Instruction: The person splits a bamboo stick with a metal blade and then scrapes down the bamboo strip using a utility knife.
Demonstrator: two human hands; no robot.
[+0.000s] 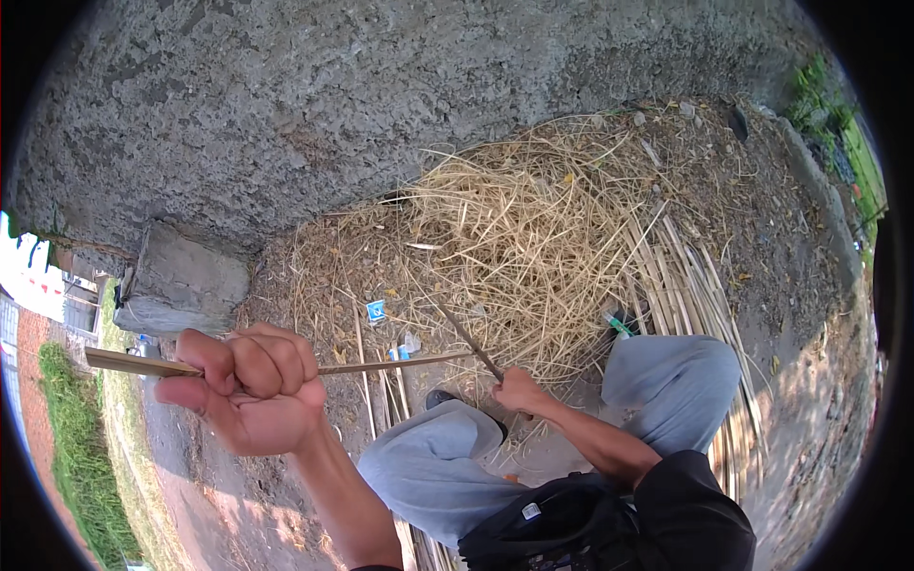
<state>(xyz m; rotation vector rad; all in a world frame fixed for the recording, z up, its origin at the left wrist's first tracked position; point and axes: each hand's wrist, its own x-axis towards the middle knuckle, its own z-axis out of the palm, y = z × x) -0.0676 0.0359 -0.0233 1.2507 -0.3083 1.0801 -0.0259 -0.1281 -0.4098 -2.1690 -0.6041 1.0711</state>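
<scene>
My left hand (262, 388) is closed in a fist around a long, thin bamboo strip (395, 364), raised at the left. One end of the strip sticks out past my thumb; the other runs right toward my right hand. A narrow dark knife (465, 337) juts up and left from my right hand (522, 391), whose fingers are wrapped round its hidden handle. The strip's right end meets or crosses the blade; whether they touch I cannot tell. Beyond both hands lies a heap of pale shavings (514, 252). My bent knees in grey trousers flank the right hand.
A rough grey wall (381, 95) closes off the far side, with a concrete block (186, 276) at its left. Long split strips (678, 281) lie on the ground at the right. A blue packet (376, 310) and a green-and-dark object (619, 324) lie near the heap.
</scene>
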